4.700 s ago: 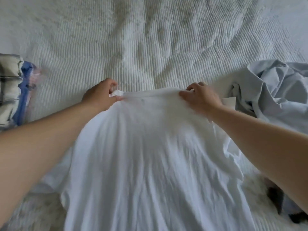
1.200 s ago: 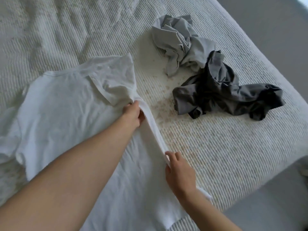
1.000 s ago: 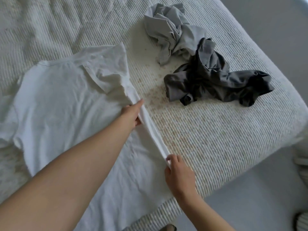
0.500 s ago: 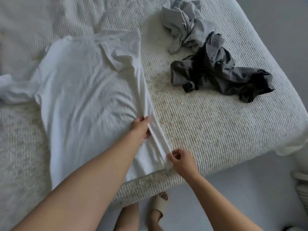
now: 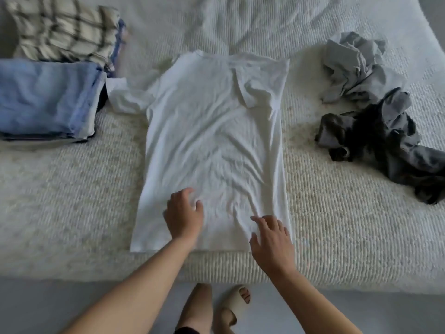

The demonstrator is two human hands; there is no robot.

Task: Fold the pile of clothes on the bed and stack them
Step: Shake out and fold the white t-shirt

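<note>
Lying flat on bed (image 5: 337, 225): white shirt (image 5: 212, 141), right side folded in. Left hand (image 5: 184, 216) and right hand (image 5: 272, 239) over its hem, fingers relaxed, gripping nothing. Folded stack (image 5: 48, 100) left of shirt; crumpled clothes (image 5: 370, 112) right.

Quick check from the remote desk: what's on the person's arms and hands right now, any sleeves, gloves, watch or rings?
Both forearms are bare as far as the frame shows, no sleeves in view. The left hand and right hand wear no gloves, and no watch, bracelet or ring is visible, though the picture is slightly blurred.
</note>
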